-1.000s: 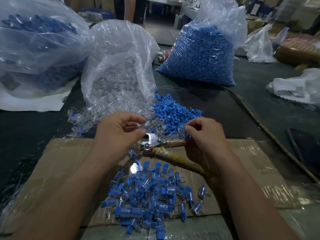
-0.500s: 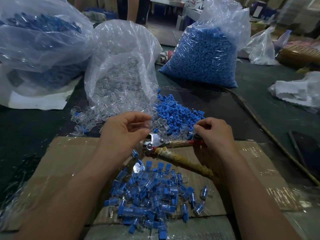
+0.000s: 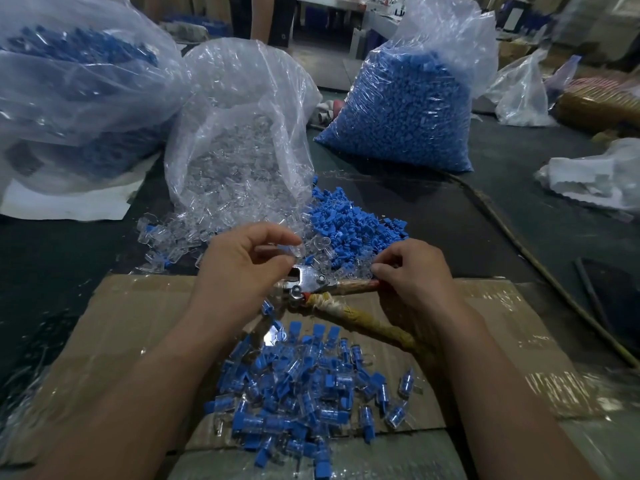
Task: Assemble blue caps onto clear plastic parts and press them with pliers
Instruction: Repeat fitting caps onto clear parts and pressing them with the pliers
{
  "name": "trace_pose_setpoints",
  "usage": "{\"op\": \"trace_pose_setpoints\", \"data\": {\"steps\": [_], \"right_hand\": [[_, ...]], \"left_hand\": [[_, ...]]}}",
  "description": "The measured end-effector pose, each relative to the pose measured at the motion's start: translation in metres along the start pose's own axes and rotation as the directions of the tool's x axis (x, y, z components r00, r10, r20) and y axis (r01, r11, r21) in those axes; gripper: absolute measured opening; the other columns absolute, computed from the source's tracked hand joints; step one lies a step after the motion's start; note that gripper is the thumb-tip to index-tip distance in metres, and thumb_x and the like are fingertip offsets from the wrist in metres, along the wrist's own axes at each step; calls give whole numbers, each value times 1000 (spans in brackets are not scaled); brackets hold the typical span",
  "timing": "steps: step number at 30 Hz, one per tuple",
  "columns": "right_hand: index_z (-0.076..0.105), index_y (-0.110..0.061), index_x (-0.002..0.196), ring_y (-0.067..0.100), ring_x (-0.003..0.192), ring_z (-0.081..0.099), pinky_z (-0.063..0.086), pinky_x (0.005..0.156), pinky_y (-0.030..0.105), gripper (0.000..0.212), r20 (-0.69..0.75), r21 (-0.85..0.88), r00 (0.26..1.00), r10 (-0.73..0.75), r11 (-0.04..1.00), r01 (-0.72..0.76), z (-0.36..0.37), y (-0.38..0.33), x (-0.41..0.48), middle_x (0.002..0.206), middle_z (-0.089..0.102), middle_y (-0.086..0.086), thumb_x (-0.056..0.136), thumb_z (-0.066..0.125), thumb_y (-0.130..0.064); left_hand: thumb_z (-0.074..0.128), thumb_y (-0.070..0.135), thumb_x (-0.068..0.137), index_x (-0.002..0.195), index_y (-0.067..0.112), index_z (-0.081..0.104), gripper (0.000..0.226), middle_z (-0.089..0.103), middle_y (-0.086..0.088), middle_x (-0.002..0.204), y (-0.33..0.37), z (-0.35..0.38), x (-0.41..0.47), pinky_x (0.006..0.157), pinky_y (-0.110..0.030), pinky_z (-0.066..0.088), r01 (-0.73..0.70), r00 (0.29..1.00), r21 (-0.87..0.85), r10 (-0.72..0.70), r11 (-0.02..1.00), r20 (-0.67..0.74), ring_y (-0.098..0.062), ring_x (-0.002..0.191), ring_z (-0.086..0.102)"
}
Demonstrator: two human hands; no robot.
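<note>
Now | left hand (image 3: 242, 268) grip pinches clear part (image 3: 296, 251) above pliers (image 3: 311, 282) | right hand (image 3: 412, 275) grip: cannot tell

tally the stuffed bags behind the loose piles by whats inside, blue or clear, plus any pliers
Bags of blue pieces: 2, the left bag and the right bag
Bag of clear parts: 1
Pliers: 1
Total: 4
</note>
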State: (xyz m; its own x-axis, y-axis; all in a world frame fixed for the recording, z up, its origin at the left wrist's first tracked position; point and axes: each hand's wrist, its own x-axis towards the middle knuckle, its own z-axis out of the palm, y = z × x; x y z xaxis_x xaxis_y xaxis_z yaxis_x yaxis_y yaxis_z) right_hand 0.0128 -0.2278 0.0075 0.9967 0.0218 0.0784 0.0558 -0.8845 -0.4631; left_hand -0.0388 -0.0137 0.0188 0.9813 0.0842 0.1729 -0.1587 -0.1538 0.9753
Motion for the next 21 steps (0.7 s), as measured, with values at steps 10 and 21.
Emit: {"op": "trace_pose_setpoints", "data": {"steps": [10,21], "right_hand": [[60,-31,65,-1,66,55,39,56,15,18,-117,224,993,23,975,4,-2,-2,-5,68,59,-15,79,71,-27],[66,-27,76,-5,69,55,41,59,7,14,-123,286,992,-5,958,40,-6,-4,-8,72,58,-20,81,69,-15]], "left_hand": [[67,-2,75,71,24,63,26,67,12,70,1,1,1,63,-11,51,3,1000,-7,-3,1000,-29,-1,65,62],[62,-1,80,72,18,61,21,69,-2,72,3,2,0,58,-18,54,25,999,-14,-25,1000,25,-14,66,67]]}}
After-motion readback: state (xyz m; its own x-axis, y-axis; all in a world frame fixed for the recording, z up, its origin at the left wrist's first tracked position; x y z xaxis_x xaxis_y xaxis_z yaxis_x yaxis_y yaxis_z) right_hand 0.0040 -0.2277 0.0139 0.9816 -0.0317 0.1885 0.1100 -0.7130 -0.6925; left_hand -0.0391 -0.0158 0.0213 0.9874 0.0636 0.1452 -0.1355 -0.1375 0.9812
